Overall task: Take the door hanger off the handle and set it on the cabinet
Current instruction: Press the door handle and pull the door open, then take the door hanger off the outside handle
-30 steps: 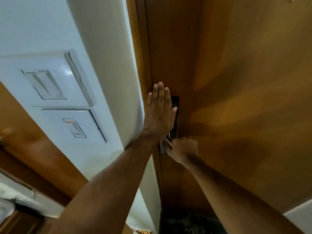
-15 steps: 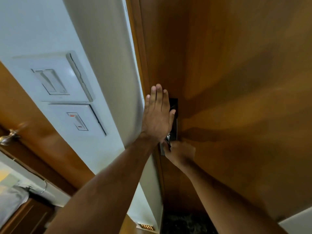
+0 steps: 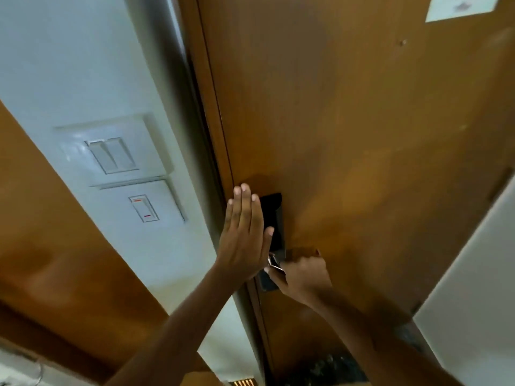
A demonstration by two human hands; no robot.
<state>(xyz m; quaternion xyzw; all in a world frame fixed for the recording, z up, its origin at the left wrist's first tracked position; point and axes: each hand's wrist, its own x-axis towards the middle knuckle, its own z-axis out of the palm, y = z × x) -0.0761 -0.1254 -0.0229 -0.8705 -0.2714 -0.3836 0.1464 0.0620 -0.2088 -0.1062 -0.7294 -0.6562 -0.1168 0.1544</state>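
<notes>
Brown wooden door (image 3: 362, 135) fills the view, black rectangular lock plate (image 3: 274, 218) at its left edge. Left hand (image 3: 243, 235) flat, fingers straight, pressed beside the plate, holding nothing. Right hand (image 3: 302, 277) clenched just below at the metal handle (image 3: 272, 260). Hanger itself not discernible, probably under the right hand, which is nearer.

Wall switches (image 3: 122, 174) left of door (image 3: 362, 135); lock plate (image 3: 274, 218) on door's left edge, left hand (image 3: 245, 235) flat over it, right hand (image 3: 303, 277) just below-right at the handle (image 3: 274, 261); paper notice (image 3: 462, 6) far upper right.
</notes>
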